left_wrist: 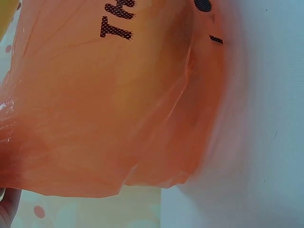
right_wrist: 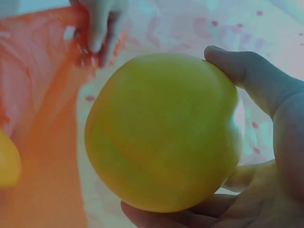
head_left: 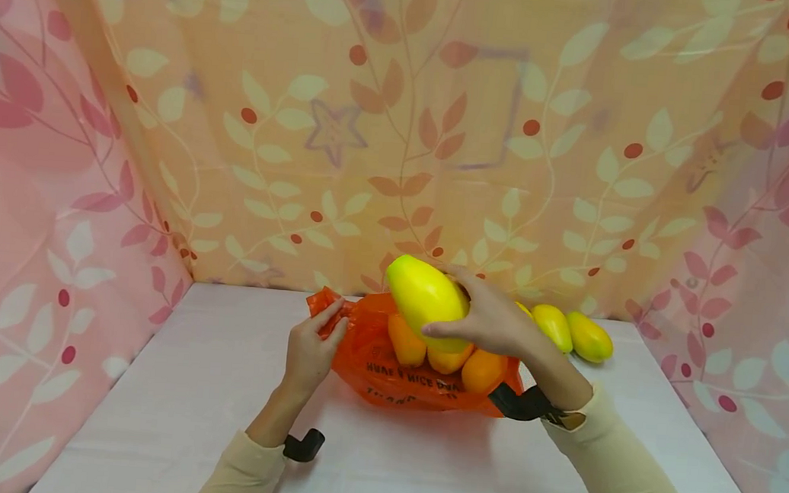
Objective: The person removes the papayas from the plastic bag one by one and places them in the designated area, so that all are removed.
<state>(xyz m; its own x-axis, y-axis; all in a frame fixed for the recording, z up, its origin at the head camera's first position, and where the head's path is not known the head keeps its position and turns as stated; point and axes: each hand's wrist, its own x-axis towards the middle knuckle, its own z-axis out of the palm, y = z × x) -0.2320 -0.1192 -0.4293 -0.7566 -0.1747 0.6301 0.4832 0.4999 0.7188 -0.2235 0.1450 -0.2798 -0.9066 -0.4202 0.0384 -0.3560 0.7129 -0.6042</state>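
Yellow fruit; orange bag, black lettering; leaf-patterned peach backdrop.

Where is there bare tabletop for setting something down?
The white tabletop is bare left of the left hand, out to the pink curtain; in front of the orange bag, between the sleeves; and right of the right sleeve. It is crowded at the bag, holding orange-looking fruits below the right hand, and at back right, among yellow fruits.
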